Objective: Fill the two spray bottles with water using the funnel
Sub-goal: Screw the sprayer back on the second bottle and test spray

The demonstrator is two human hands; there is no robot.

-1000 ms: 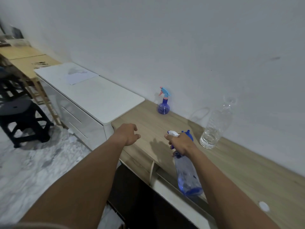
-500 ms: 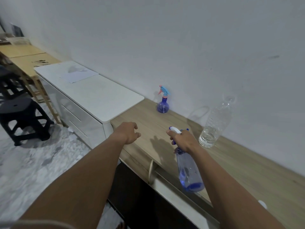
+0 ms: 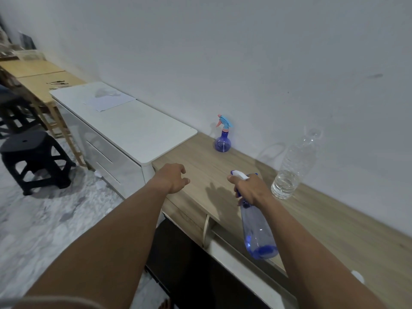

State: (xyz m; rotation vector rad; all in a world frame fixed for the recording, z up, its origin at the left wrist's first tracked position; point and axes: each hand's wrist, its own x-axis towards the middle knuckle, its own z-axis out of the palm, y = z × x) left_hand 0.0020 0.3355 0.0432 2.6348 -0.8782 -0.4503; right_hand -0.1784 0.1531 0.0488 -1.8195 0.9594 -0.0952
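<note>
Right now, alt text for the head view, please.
The right hand grips a blue spray bottle by its head at a wooden counter; the left hand hovers open. A small spray bottle and water bottle stand near the wall.

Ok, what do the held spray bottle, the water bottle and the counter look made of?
Held spray bottle: translucent blue plastic, glossy glints. Water bottle: thin clear plastic, ribbed, water showing through. Counter: matte wood grain, possibly laminate.

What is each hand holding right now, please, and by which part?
The right hand grips the tall blue spray bottle by its trigger head and neck; the left hand holds nothing.
</note>
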